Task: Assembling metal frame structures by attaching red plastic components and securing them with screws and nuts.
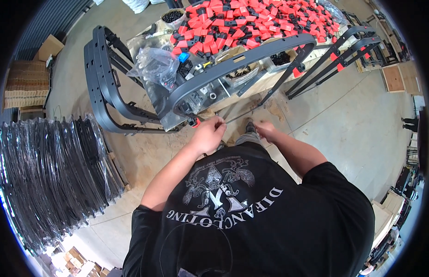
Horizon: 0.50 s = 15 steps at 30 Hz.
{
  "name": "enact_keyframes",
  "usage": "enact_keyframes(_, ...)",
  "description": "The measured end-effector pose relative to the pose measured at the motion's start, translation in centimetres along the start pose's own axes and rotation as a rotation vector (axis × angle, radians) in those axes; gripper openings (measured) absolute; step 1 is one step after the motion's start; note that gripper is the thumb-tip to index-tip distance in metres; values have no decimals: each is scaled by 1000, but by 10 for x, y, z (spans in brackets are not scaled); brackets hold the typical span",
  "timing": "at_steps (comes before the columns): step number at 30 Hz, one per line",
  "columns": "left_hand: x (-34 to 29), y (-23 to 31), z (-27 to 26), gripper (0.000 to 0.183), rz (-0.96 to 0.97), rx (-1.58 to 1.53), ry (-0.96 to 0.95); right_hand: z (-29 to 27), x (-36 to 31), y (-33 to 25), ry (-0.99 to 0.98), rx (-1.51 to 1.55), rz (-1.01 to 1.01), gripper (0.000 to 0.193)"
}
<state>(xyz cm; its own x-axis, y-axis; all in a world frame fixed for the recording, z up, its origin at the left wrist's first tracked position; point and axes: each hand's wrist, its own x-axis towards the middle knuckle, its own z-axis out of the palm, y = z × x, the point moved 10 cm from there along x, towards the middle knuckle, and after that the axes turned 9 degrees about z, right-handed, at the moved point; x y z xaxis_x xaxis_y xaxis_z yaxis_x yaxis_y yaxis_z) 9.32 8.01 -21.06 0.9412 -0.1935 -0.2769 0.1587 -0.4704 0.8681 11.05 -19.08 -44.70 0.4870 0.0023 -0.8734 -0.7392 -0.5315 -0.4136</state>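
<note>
A large black curved frame [244, 56] leans at the near side of the work table, with a red clip [194, 122] at its lower left corner. My left hand [209, 135] is closed at the frame's thin lower bar [244, 112], just right of that clip; its fingers seem to pinch the bar. Further right, below the bar and apart from it, my right hand [266, 131] has its fingers curled together. Whatever it may hold is hidden. More red clips [298, 72] sit on the frame's right side.
A heap of red and black clips [251, 23] covers the table [154, 92], beside a clear plastic bag [158, 64] and tubs of small black parts [172, 17]. More black frames stand left [101, 78] and right [337, 57]. Wrapped black parts [53, 175] are stacked at left.
</note>
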Motion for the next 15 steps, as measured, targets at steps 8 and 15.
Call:
enact_keyframes(8,118,-46,-48,57,-491,532,472,-82,-12,89,82,-609,91,44)
enact_keyframes(15,156,-64,-47,51,-421,398,780,-227,-37,139,296,-459,113,48)
